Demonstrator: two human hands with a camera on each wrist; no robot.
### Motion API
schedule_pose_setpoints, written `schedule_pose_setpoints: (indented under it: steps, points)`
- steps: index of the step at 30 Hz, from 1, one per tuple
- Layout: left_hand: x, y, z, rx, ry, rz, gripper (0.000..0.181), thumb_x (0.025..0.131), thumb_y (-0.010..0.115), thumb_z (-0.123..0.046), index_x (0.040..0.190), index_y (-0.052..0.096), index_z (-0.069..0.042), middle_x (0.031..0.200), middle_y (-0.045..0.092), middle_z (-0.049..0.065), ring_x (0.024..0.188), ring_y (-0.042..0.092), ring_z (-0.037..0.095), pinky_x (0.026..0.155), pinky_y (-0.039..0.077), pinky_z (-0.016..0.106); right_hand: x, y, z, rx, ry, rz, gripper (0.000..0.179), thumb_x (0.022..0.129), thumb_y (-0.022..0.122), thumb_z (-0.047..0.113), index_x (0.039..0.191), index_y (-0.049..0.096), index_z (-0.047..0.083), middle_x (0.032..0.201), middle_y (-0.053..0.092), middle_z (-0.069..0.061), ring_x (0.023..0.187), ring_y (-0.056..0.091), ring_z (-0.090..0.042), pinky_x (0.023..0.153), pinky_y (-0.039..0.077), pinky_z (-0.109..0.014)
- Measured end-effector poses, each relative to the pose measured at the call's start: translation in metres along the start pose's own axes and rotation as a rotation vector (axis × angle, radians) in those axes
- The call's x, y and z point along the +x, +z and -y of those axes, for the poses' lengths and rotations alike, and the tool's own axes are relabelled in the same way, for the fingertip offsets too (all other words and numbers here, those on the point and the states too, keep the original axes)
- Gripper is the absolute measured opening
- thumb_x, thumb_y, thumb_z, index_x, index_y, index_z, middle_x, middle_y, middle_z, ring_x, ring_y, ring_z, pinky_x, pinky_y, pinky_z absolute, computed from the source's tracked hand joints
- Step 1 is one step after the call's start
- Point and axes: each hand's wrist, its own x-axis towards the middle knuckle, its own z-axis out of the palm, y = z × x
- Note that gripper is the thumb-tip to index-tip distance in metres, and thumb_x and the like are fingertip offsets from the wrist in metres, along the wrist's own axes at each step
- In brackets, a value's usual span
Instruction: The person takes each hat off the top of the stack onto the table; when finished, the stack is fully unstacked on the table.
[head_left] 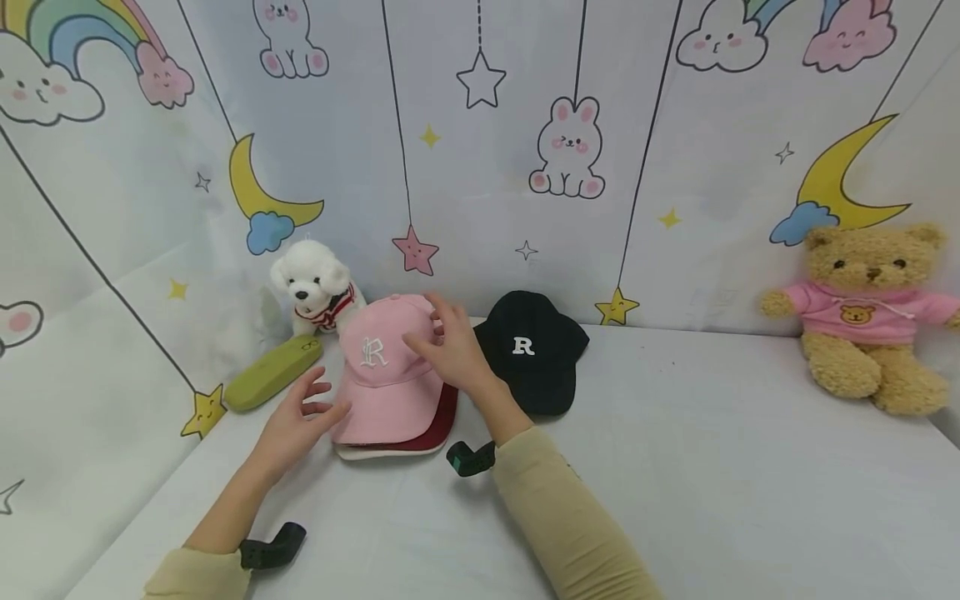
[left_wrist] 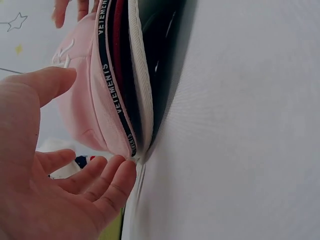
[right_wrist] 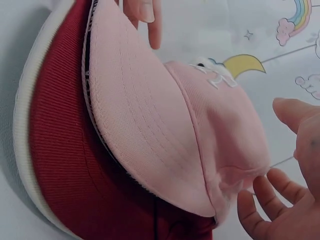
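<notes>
A pink cap (head_left: 390, 358) with a white letter lies on top of a stack, over a dark red cap (right_wrist: 55, 130) and a white-brimmed cap (left_wrist: 141, 70). My left hand (head_left: 296, 421) is at the stack's left side, fingers spread and fingertips right at the pink cap's edge in the left wrist view. On the other side my right hand (head_left: 453, 350) has its fingers loosely bent beside the pink crown, fingertips close to the fabric in the right wrist view. Neither hand grips the cap. A black cap (head_left: 536, 354) with a white R lies just right of my right hand.
A white plush dog (head_left: 311, 283) sits behind the stack, with a green glasses case (head_left: 273, 372) beside it on the left. At the far right a teddy bear (head_left: 870, 321) in a pink top leans against the patterned backdrop (head_left: 480, 183). A white cloth (head_left: 712, 467) covers the table.
</notes>
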Motion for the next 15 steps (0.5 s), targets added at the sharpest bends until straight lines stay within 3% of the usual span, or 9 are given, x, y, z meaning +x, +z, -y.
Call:
schedule_pose_setpoints:
  steps: [10,15]
  points:
    - [0.0022,0.0060,0.0088,0.047,0.006,0.014,0.084,0.098,0.067,-0.040,0.156,0.024,0.002,0.141,0.049,0.025,0.119,0.053,0.033,0.085,0.048,0.034,-0.0008,0.0004,-0.0019,0.014,0.060,0.018,0.075,0.095,0.071,0.029,0.157,0.032,0.010,0.133,0.043,-0.014,0.119,0.052,-0.025,0.096,0.051,-0.036]
    - [0.0016,0.0074,0.0088,0.070,-0.012,0.020,0.085,0.098,0.066,-0.042,0.156,0.024,0.003,0.138,0.051,0.025,0.115,0.053,0.032,0.083,0.048,0.034,-0.0006,0.0006,-0.0034,0.005,0.098,0.047,0.074,0.095,0.069,0.031,0.156,0.035,0.007,0.128,0.044,-0.013,0.114,0.051,-0.023,0.094,0.050,-0.034]
